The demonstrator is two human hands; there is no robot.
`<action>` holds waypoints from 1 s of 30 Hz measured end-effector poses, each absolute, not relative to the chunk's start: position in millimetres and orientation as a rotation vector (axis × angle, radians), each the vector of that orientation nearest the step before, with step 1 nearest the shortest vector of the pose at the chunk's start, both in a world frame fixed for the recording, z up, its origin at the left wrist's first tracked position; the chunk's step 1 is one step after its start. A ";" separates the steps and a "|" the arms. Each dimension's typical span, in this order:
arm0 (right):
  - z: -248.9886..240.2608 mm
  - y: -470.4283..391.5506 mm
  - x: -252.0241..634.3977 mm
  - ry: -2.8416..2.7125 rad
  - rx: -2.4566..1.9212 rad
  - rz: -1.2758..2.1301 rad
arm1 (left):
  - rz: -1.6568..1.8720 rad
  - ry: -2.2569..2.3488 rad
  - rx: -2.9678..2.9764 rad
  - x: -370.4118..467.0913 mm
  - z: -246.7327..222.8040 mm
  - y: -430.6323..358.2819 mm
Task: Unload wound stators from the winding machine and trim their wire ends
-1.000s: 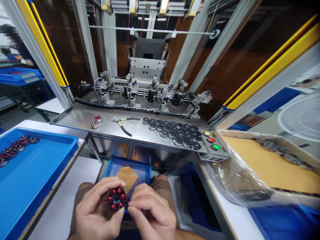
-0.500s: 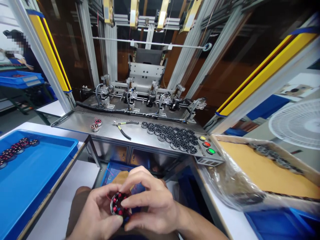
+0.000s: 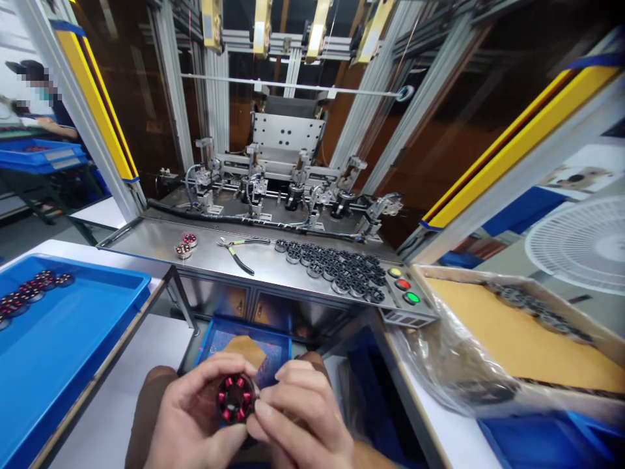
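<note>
The left hand [image 3: 188, 412] grasps a round, wire-wound stator [image 3: 239, 413] by its dark rim, glossy red coils ringing the centre; the right hand [image 3: 303, 412] touches its right edge, whether pinching I cannot tell. Beyond the grip, diagonal cutters [image 3: 239, 260] lie on smooth metal.

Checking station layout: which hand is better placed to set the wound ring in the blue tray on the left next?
Left hand, probably: it grips the wound ring and is nearer the blue tray. The right hand is at the ring's right edge, farther away.
</note>
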State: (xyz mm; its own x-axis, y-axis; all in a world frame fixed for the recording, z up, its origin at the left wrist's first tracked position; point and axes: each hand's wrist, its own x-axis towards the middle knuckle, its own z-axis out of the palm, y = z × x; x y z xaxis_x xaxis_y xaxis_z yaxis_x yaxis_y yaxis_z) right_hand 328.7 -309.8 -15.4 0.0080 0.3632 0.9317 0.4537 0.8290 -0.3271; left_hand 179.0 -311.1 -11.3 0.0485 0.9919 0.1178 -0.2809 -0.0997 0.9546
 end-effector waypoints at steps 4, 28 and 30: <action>-21.2 -312.5 311.6 -1.412 -0.690 -0.011 | 1.556 0.827 1.425 176.2 -19.8 -306.9; -15.6 -301.6 330.0 -1.669 -0.773 0.343 | 1.011 0.833 1.002 161.0 -17.3 -301.9; -12.8 -301.6 331.3 -1.690 -0.775 0.336 | 1.027 0.827 0.982 161.0 -19.8 -302.5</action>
